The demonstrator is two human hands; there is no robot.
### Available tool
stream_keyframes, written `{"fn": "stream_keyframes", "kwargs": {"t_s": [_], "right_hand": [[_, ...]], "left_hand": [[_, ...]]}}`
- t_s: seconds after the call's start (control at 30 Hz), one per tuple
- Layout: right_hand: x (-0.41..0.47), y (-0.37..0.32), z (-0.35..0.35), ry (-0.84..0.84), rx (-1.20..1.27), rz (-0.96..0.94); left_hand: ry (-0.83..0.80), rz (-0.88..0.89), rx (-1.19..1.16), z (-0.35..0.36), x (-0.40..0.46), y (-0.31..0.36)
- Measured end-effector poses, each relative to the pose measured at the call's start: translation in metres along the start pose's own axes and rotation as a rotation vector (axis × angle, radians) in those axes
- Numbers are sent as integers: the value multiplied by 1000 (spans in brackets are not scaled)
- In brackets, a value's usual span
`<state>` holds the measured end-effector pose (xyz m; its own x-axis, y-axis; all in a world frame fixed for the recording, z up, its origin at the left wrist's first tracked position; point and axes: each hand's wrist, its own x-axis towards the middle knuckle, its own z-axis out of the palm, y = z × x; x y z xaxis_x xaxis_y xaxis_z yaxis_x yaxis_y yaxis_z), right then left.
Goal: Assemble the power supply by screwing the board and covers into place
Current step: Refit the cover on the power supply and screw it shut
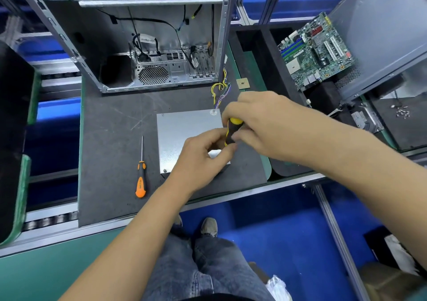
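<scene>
The silver power supply box (pixel 182 134) lies flat on the dark mat (pixel 111 139), its coloured wires (pixel 219 90) trailing off the far right corner. My right hand (pixel 261 120) grips the yellow-and-black screwdriver (pixel 232 130) upright over the box's near right part. My left hand (pixel 201 157) pinches the lower end of that screwdriver with fingers and thumb; the tip and any screw under it are hidden. Screws show at the box's near left corner (pixel 165 171) and far right corner (pixel 213 111).
An orange-handled screwdriver (pixel 141 173) lies on the mat left of the box. An open computer case (pixel 147 46) stands behind. A green motherboard (pixel 316 51) rests on black foam at the right, and loose screws (pixel 401 111) lie farther right. The bench edge (pixel 231 196) runs close below.
</scene>
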<state>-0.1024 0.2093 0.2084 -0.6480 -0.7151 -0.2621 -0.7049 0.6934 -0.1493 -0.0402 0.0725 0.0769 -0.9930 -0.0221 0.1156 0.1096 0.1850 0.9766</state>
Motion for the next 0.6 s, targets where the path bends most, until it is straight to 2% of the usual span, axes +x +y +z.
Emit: {"fn": "stream_keyframes", "kwargs": {"t_s": [0.13, 0.23, 0.27, 0.37, 0.47, 0.53, 0.6], "right_hand": [[1, -5, 2, 111, -278, 173], [-4, -4, -1, 62, 51, 0], [-3, -2, -3, 48, 83, -73], [-1, -4, -3, 119, -109, -57], [1, -9, -2, 152, -346, 108], [0, -5, -3, 139, -223, 108], [-2, -1, -6, 37, -27, 3]], "left_hand": [[75, -48, -89, 8, 5, 6], [77, -21, -37, 4, 3, 3], [49, -16, -30, 2, 3, 3], [-45, 15, -38, 0, 5, 5], [19, 13, -117, 2, 9, 7], [26, -16, -152, 1, 10, 7], [-10, -27, -155, -3, 9, 4]]}}
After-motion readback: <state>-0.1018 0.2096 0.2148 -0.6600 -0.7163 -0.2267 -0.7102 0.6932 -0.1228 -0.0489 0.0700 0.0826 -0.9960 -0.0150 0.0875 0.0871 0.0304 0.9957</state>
